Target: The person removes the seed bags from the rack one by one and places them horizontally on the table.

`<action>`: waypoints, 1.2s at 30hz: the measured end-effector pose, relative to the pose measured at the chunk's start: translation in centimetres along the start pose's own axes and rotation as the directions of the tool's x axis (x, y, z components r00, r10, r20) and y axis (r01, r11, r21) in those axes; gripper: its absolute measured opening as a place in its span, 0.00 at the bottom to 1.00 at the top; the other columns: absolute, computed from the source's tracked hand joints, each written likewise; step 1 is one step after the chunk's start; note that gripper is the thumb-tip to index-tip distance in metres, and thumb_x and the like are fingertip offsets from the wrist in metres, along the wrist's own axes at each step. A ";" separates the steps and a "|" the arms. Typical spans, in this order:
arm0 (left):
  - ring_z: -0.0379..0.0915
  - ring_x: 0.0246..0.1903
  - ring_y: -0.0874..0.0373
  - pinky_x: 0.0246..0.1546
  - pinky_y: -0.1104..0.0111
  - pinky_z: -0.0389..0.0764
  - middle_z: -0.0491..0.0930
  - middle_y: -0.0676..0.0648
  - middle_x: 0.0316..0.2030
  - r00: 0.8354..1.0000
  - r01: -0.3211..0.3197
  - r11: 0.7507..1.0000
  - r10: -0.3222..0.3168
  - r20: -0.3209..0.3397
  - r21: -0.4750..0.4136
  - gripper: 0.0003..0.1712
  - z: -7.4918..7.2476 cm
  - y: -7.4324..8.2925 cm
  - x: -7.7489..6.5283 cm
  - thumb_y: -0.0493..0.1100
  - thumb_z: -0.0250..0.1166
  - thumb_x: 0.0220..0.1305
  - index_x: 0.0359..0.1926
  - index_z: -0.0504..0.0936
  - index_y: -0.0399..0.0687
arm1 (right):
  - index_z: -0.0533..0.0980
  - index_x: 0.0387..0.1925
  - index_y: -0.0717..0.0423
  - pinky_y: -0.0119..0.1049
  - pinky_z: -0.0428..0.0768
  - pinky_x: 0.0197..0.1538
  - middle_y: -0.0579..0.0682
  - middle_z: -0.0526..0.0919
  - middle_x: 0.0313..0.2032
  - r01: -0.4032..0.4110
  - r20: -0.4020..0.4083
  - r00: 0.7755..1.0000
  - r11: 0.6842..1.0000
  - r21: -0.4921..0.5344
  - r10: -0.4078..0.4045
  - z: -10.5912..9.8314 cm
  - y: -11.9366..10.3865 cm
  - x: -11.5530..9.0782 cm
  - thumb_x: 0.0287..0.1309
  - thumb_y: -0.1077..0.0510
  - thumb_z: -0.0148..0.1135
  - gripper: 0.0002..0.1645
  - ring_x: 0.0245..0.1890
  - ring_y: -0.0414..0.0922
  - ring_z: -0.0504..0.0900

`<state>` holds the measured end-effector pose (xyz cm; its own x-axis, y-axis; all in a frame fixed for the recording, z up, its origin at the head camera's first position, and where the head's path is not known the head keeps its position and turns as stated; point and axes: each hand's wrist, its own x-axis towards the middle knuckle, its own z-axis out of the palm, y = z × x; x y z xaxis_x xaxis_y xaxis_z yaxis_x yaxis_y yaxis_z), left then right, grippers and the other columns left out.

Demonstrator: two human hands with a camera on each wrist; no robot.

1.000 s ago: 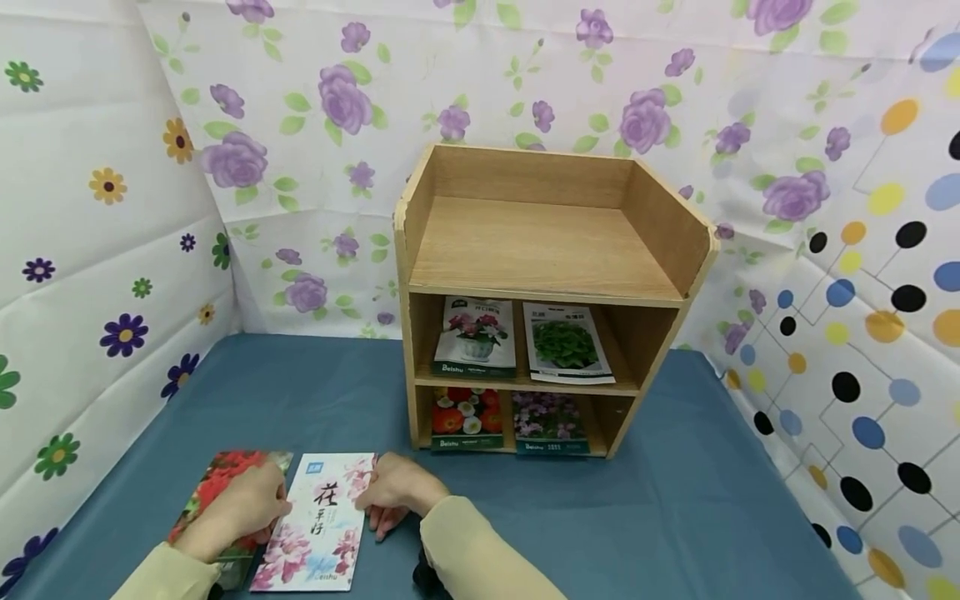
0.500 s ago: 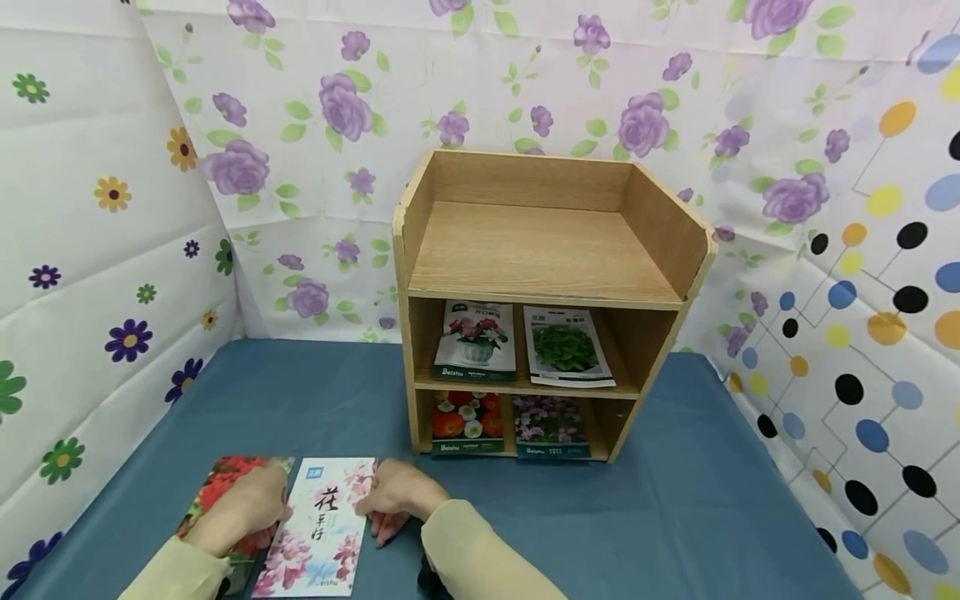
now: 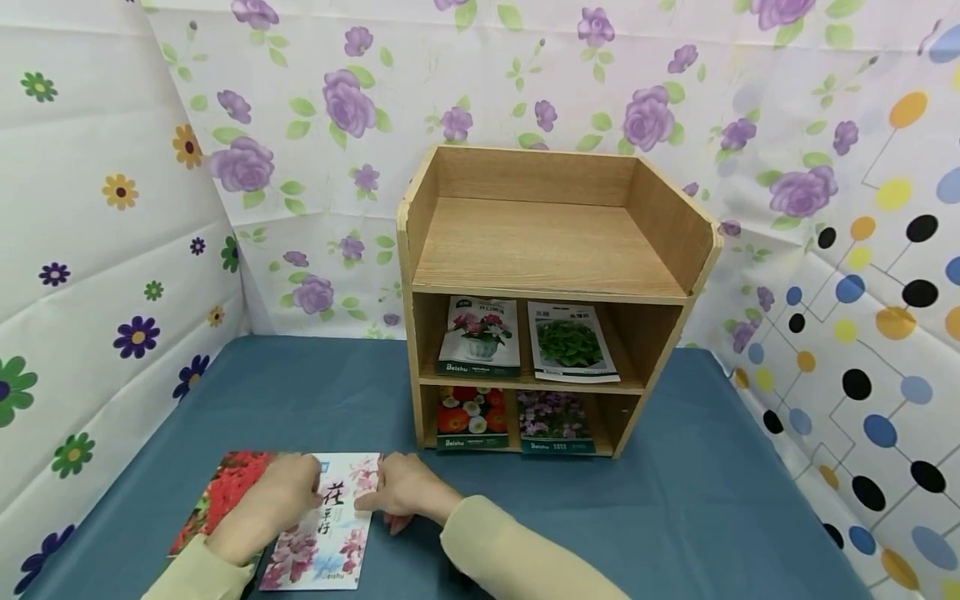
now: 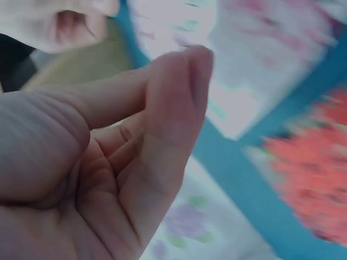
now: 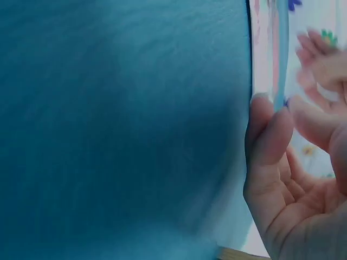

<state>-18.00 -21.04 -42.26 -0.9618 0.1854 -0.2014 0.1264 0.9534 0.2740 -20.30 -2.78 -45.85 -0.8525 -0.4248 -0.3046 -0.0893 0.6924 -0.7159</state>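
My right hand (image 3: pixel 408 489) pinched the white booklet (image 3: pixel 332 529) by its right edge; my left hand (image 3: pixel 273 497), fingers loosely bent, held nothing.

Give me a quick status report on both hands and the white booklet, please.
Right grip pinching white booklet by its right edge. Left grip over its left side, nothing seen held. Red-flowered booklet close alongside, partly behind left sleeve.

The white booklet (image 3: pixel 334 537) carries a large character, seemingly 花, and "eishu" at its foot. "Beishu" stands on the potted-flower booklet (image 3: pixel 478 337), the orange-flower booklet (image 3: pixel 472 421) and the purple-flower booklet (image 3: pixel 556 422). Other print is too blurred.
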 end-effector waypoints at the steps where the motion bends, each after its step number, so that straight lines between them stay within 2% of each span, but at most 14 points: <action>1: 0.70 0.20 0.56 0.24 0.60 0.73 0.72 0.48 0.19 1.000 -0.021 1.000 0.021 -0.001 -0.016 0.11 -0.3 0.8 -0.1 0.35 0.73 0.55 0.24 0.77 0.42 | 0.74 0.19 0.55 0.33 0.77 0.19 0.49 0.78 0.13 0.023 -0.009 1.000 0.999 -0.023 -0.024 -0.3 0.0 -0.4 0.55 0.48 0.72 0.21 0.09 0.43 0.78; 4: 0.70 0.18 0.57 0.21 0.63 0.72 0.73 0.50 0.19 0.995 -0.099 0.990 0.099 -0.004 -0.104 0.10 -1.0 3.0 -0.2 0.37 0.73 0.56 0.27 0.78 0.43 | 0.72 0.21 0.51 0.32 0.74 0.18 0.48 0.77 0.16 0.094 -0.006 0.995 0.993 -0.070 -0.095 -1.7 -0.2 -1.9 0.55 0.46 0.72 0.20 0.11 0.41 0.78; 6: 0.70 0.18 0.58 0.20 0.65 0.72 0.74 0.51 0.20 0.981 -0.189 0.965 0.193 0.003 -0.182 0.07 -1.6 4.3 -0.1 0.39 0.72 0.57 0.31 0.80 0.44 | 0.72 0.23 0.49 0.31 0.72 0.19 0.45 0.76 0.18 0.149 0.011 0.989 0.982 -0.115 -0.149 -2.9 -0.4 -3.2 0.56 0.46 0.72 0.18 0.13 0.40 0.76; 8: 0.70 0.18 0.60 0.20 0.66 0.72 0.76 0.53 0.21 0.953 -0.292 0.919 0.303 0.004 -0.265 0.06 -2.1 5.4 0.2 0.41 0.71 0.59 0.33 0.81 0.46 | 0.72 0.25 0.48 0.30 0.70 0.20 0.43 0.76 0.20 0.199 0.031 0.980 0.968 -0.155 -0.197 -4.4 -0.8 -4.6 0.57 0.47 0.71 0.17 0.15 0.39 0.74; 11: 0.71 0.19 0.61 0.21 0.68 0.72 0.77 0.56 0.23 0.899 -0.412 0.844 0.439 -0.001 -0.345 0.05 -3.1 7.0 0.7 0.44 0.68 0.63 0.35 0.80 0.49 | 0.72 0.29 0.46 0.29 0.70 0.22 0.39 0.75 0.23 0.257 0.036 0.966 0.942 -0.214 -0.256 -6.7 -1.4 -6.5 0.57 0.48 0.71 0.14 0.19 0.37 0.73; 12: 0.71 0.20 0.61 0.22 0.68 0.72 0.77 0.56 0.23 0.888 -0.430 0.826 0.460 -0.005 -0.365 0.05 -3.4 7.6 0.8 0.44 0.67 0.65 0.35 0.80 0.49 | 0.72 0.30 0.46 0.29 0.70 0.22 0.39 0.75 0.23 0.267 0.031 0.963 0.935 -0.234 -0.267 -7.6 -1.7 -7.0 0.57 0.48 0.71 0.14 0.19 0.36 0.74; 14: 0.72 0.21 0.61 0.23 0.68 0.73 0.78 0.57 0.24 0.878 -0.449 0.810 0.478 -0.019 -0.376 0.05 -4.3 8.9 1.1 0.45 0.66 0.67 0.36 0.80 0.50 | 0.72 0.31 0.45 0.30 0.71 0.23 0.38 0.75 0.24 0.268 0.008 0.961 0.920 -0.286 -0.277 -9.3 -2.2 -8.1 0.57 0.47 0.71 0.14 0.20 0.36 0.74; 19: 0.73 0.24 0.61 0.27 0.66 0.75 0.78 0.56 0.29 0.875 -0.474 0.807 0.477 -0.083 -0.352 0.06 -6.8 12.4 1.9 0.43 0.64 0.68 0.42 0.79 0.47 | 0.75 0.35 0.44 0.32 0.74 0.27 0.37 0.76 0.26 0.235 -0.072 0.956 0.890 -0.391 -0.284 -13.9 -3.3 -9.8 0.55 0.47 0.72 0.14 0.23 0.36 0.75; 23: 0.74 0.24 0.60 0.29 0.65 0.76 0.80 0.53 0.32 0.876 -0.479 0.806 0.466 -0.127 -0.348 0.11 -9.2 15.1 2.8 0.43 0.62 0.70 0.49 0.78 0.44 | 0.77 0.40 0.47 0.35 0.76 0.30 0.39 0.78 0.28 0.224 -0.128 0.944 0.876 -0.427 -0.304 -17.4 -3.9 -10.4 0.58 0.52 0.70 0.11 0.25 0.38 0.76; 26: 0.72 0.21 0.59 0.27 0.66 0.74 0.79 0.50 0.31 0.891 -0.453 0.830 0.438 -0.122 -0.326 0.15 -10.8 17.0 4.0 0.44 0.58 0.73 0.55 0.75 0.42 | 0.78 0.42 0.50 0.36 0.74 0.31 0.42 0.79 0.32 0.180 -0.184 0.941 0.881 -0.438 -0.284 -19.7 -4.1 -9.9 0.62 0.61 0.63 0.07 0.27 0.40 0.76; 30: 0.65 0.18 0.57 0.24 0.65 0.69 0.74 0.45 0.27 0.908 -0.417 0.858 0.409 -0.093 -0.301 0.16 -12.0 18.7 6.3 0.45 0.49 0.77 0.58 0.72 0.42 | 0.79 0.41 0.55 0.37 0.70 0.30 0.49 0.78 0.30 0.099 -0.252 0.944 0.908 -0.408 -0.216 -22.0 -3.7 -8.1 0.64 0.66 0.52 0.11 0.22 0.44 0.71; 33: 0.66 0.24 0.53 0.31 0.62 0.68 0.76 0.41 0.38 0.916 -0.401 0.877 0.386 -0.109 -0.263 0.21 -12.5 19.6 8.0 0.44 0.44 0.78 0.65 0.68 0.43 | 0.77 0.48 0.57 0.40 0.68 0.32 0.54 0.77 0.35 0.065 -0.284 0.942 0.924 -0.376 -0.182 -23.2 -3.3 -6.5 0.67 0.64 0.48 0.13 0.21 0.46 0.66; 34: 0.68 0.28 0.51 0.34 0.61 0.68 0.77 0.40 0.45 0.918 -0.397 0.885 0.377 -0.125 -0.243 0.23 -12.6 19.9 8.6 0.44 0.42 0.78 0.68 0.66 0.44 | 0.76 0.52 0.58 0.41 0.67 0.33 0.56 0.76 0.39 0.062 -0.293 0.939 0.927 -0.369 -0.180 -23.5 -3.2 -6.0 0.68 0.64 0.47 0.15 0.23 0.47 0.65; 36: 0.69 0.37 0.48 0.40 0.60 0.67 0.71 0.38 0.59 0.922 -0.384 0.901 0.362 -0.141 -0.201 0.27 -12.7 20.4 9.5 0.42 0.41 0.77 0.73 0.59 0.45 | 0.70 0.61 0.56 0.43 0.67 0.38 0.58 0.73 0.51 0.060 -0.314 0.931 0.928 -0.367 -0.185 -24.1 -2.9 -5.2 0.70 0.63 0.44 0.21 0.29 0.49 0.66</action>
<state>-27.64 -2.85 -26.66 -0.8750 0.4820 0.0461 0.4346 0.7400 0.5133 -28.02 11.45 -27.09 -0.9392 -0.3404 0.0458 -0.3233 0.8313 -0.4521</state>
